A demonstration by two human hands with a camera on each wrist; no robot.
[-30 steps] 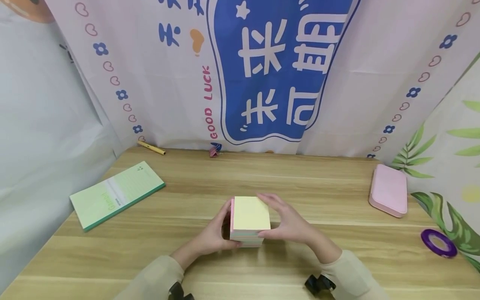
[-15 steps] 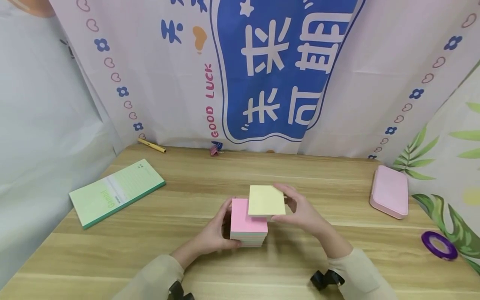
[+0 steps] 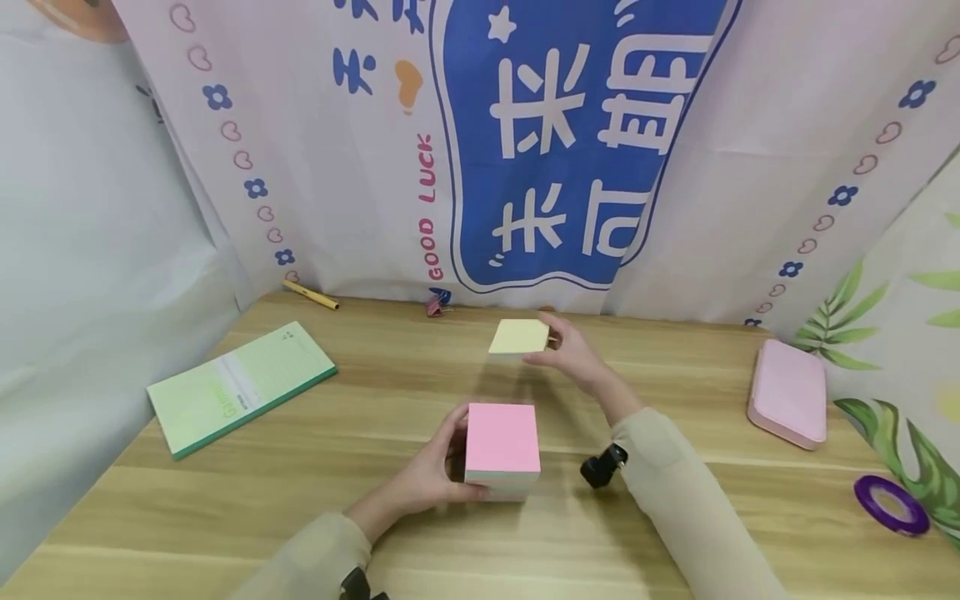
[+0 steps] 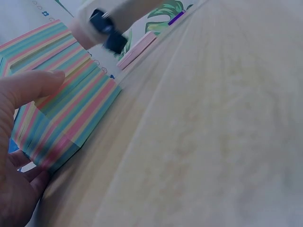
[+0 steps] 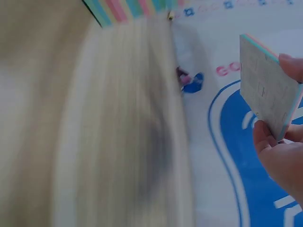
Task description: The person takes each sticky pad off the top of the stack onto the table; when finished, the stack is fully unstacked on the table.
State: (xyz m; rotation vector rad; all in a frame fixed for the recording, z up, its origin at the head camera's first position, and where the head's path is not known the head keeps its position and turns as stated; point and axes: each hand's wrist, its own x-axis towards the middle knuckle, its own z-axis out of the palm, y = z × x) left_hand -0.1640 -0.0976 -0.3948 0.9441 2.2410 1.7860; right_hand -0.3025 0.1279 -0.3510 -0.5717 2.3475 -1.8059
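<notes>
A tall stack of sticky notes (image 3: 502,437) with a pink top sheet stands on the wooden table. My left hand (image 3: 423,477) grips it from the left, thumb along the near side. In the left wrist view the stack (image 4: 71,104) shows striped edges of pink, teal and yellow. Beyond it, my right hand (image 3: 573,357) pinches a thin sticky note pad (image 3: 520,336) with a yellow top, raised over the table. The right wrist view shows that pad's (image 5: 267,85) pale grey underside, with the thumb and fingers of my right hand (image 5: 286,161) at its opposite edges.
A green notebook (image 3: 242,387) lies at the left, with a yellow pen (image 3: 311,294) behind it. Pink and blue binder clips (image 3: 437,305) sit at the back edge, before a printed curtain. A pink case (image 3: 787,393) and a purple tape roll (image 3: 891,505) are at the right.
My right hand has lifted the yellow-topped pad off the stack and carried it away toward the back of the table, uncovering the pink sheet. My left hand keeps its grip on the stack.
</notes>
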